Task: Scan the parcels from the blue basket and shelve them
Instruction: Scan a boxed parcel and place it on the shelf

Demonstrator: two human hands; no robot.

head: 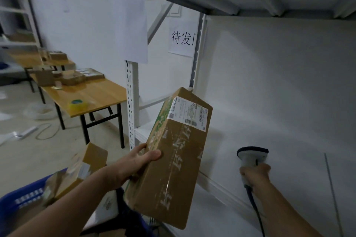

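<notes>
The white shelf (269, 121) fills the right, likely where the parcel goes. The blue basket (23, 196) sits near left. Between them hangs the parcel (173, 159), its long axis tilted from near-low to far-high, with the label (189, 113) at the top end, presumably turned for the scanner (252, 155). The left hand (134, 163) clasps the parcel's left edge. The right hand (255, 176) wraps the scanner's handle.

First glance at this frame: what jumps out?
A tilted brown parcel fills the centre, gripped by the left hand, white shipping label at its top end. Lower right, the right hand holds a corded scanner over the white shelf. A paper sign reading 4-3 hangs on the rack post above; the blue basket sits bottom left.
</notes>
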